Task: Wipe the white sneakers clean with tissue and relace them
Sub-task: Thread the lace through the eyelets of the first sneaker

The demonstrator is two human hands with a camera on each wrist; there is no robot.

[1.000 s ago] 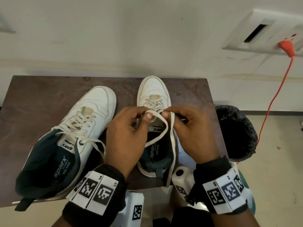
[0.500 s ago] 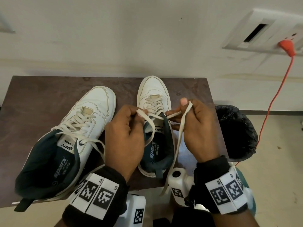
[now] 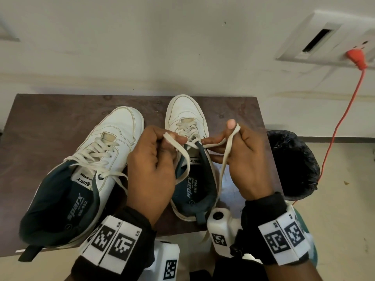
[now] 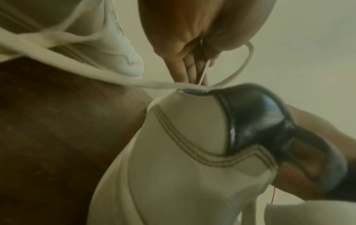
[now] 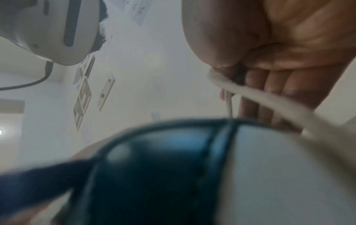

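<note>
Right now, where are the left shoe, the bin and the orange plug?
Left shoe (image 3: pixel 119 126), head view, on its toe cap.
Bin (image 3: pixel 294 165), head view, on its black liner.
Orange plug (image 3: pixel 357 57), head view, on its body.

A dark brown table (image 3: pixel 50 122) is standing against the wall, bearing two white sneakers — the left sneaker (image 3: pixel 113 136) angled, the right sneaker (image 3: pixel 183 114) lying beside it, toe pointing toward the wall
</note>
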